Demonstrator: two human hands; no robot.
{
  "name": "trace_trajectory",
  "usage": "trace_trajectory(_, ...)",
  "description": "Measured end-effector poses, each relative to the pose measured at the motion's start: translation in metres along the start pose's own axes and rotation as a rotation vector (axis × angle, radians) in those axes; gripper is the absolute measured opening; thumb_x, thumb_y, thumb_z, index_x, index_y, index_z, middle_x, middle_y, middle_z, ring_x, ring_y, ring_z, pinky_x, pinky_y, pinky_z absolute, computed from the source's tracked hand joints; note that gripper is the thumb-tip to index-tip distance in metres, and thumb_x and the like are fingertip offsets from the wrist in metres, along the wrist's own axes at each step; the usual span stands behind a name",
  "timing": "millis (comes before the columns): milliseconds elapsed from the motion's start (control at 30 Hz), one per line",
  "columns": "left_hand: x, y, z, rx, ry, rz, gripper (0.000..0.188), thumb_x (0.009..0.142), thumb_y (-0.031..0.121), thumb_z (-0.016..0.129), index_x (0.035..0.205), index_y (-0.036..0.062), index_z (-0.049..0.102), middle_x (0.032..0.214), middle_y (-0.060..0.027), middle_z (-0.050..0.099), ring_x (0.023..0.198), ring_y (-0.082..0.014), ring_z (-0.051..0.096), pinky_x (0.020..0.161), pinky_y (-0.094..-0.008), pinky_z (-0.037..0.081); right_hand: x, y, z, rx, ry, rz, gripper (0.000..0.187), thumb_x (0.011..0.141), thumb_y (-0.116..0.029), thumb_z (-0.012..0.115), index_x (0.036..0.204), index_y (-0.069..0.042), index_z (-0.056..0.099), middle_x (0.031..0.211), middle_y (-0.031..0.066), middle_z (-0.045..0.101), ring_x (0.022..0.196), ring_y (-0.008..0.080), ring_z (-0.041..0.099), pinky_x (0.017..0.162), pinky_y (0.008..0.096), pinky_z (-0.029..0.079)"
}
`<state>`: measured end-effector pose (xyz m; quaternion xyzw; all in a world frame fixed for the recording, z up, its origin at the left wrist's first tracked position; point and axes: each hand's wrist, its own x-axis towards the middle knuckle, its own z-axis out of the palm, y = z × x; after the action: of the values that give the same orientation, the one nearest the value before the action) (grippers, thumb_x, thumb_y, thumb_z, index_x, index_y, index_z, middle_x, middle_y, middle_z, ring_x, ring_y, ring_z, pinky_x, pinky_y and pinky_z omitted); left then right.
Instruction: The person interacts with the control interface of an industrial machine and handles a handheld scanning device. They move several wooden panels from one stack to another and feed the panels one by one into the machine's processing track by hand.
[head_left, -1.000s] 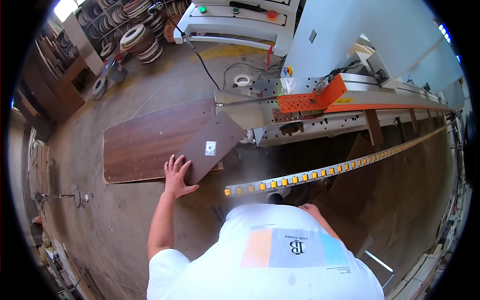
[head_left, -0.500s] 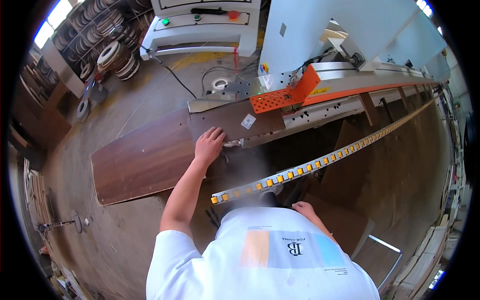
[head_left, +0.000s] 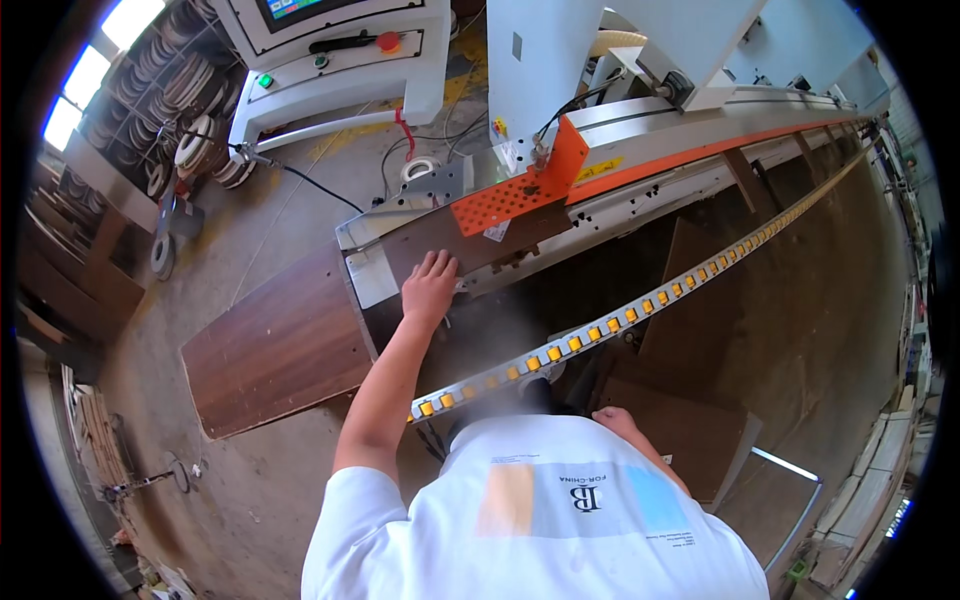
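My left hand (head_left: pixel 430 288) lies on a narrow dark brown board (head_left: pixel 487 248), its fingers stretched out over the board's near edge. The board rests on the end of the machine bed, and its far part passes under a perforated orange guard (head_left: pixel 510 205). A white label (head_left: pixel 497 231) on the board shows just at the guard's lower edge. By my right side, above a brown panel, hangs my right hand (head_left: pixel 618 420). Its fingers are mostly hidden, and I see nothing held in it.
A rail with yellow rollers (head_left: pixel 594 333) runs from my waist to the far right. A large brown panel (head_left: pixel 275 345) sits left of the bed. Beyond stands a control cabinet (head_left: pixel 340 70) with buttons. A metal-framed stand (head_left: pixel 785 470) is at my right.
My left hand and the narrow board have slid rightward along the bed, bringing the label to the orange guard and baring metal at the bed's left end. The view has shifted.
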<state>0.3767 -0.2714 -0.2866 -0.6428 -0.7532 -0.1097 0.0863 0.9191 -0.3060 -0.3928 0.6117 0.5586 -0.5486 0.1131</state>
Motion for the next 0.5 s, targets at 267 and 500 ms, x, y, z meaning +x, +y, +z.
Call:
trace_trajectory(267, 0.052, 0.062, 0.026, -0.008, 0.02, 0.006, 0.037, 0.092, 0.028, 0.067, 0.128, 0.016, 0.063, 0.139, -0.0046, 0.062, 0.133, -0.0256, 0.055, 0.098, -0.0424, 0.052, 0.022, -0.013, -0.014, 0.118, -0.017, -0.023, 0.029, 0.094, -0.029, 0.067, 0.099, -0.002, 0.075, 0.088, 0.0098, 0.073, 0.079, 0.0193, 0.068, 0.073, 0.0338, 0.055)
trace_trajectory(500, 0.088, 0.086, -0.023, -0.415, -0.043, 0.113, 0.027, 0.091, 0.02, 0.066, 0.117, 0.0123, 0.069, 0.126, -0.0066, 0.069, 0.114, -0.029, 0.065, 0.091, -0.0404, 0.055, 0.013, 0.027, -0.016, 0.229, 0.076, -0.026, 0.03, 0.095, -0.029, 0.068, 0.103, -0.001, 0.074, 0.09, 0.0093, 0.074, 0.079, 0.0186, 0.069, 0.072, 0.0336, 0.055)
